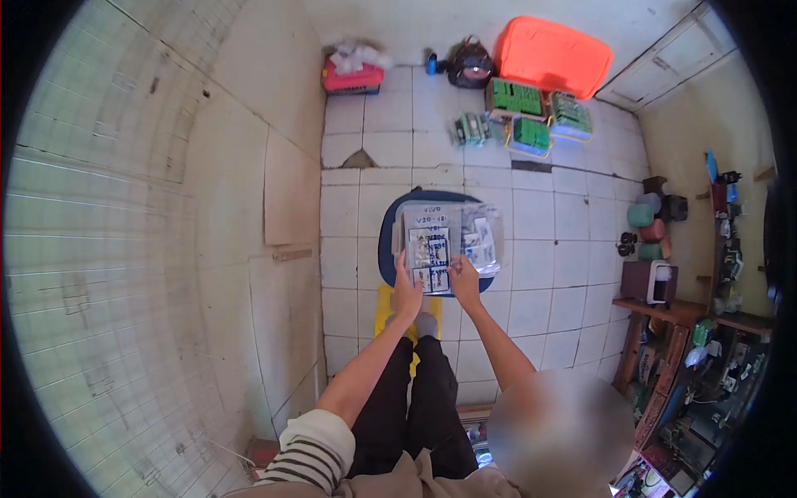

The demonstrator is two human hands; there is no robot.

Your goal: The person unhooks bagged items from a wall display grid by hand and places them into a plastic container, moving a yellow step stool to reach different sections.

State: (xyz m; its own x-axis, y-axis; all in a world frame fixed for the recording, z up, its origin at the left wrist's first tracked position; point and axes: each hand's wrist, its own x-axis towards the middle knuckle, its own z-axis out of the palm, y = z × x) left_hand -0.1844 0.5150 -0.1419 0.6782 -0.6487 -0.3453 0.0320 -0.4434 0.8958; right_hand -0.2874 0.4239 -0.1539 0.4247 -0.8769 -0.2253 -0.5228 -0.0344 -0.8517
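Observation:
A clear plastic bag (428, 222) with blue handwriting on it lies over a dark blue seat (388, 241). Small white packets show through the plastic. My left hand (407, 290) holds the bag at its lower left edge. At its lower right, my right hand (463, 278) pinches the plastic. Beside it on the right, partly behind the bag, sits a clear container (490, 224) with more small packets inside.
Bundles of green items (516, 98) stand on the tiled floor near an orange lid (554, 54). A backpack (471, 65) and a red box (354, 79) are by the far wall. Wooden shelves (664, 311) line the right side. Something yellow (384, 309) lies under my feet.

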